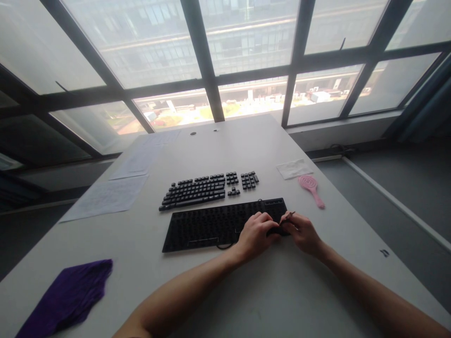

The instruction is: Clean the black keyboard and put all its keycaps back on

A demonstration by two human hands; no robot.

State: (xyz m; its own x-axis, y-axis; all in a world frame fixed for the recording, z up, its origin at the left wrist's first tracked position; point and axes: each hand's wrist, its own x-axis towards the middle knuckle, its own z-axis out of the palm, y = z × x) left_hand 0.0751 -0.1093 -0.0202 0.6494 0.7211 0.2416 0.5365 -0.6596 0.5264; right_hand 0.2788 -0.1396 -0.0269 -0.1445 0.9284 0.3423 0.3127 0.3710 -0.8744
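A black keyboard base (207,225), without its keycaps, lies in front of me at a slight slant. My left hand (258,231) is curled over its right part, with thumb and fingers closed on the near edge. Close beside it, my right hand (302,231) is at the right end of the base, fingers pinched around a thin dark stick-like item (289,215). The kind of item is too small to make out, and its lower part is hidden by the fingers. Behind the base, black keycaps (197,191) are laid out in keyboard order.
A pink hairbrush (310,188) and a white tissue (294,169) lie to the right. Paper sheets (105,199) are at the left, and a purple cloth (70,295) is at the near left. Small dark pieces (384,253) sit by the right table edge. Windows (246,51) stand beyond the table.
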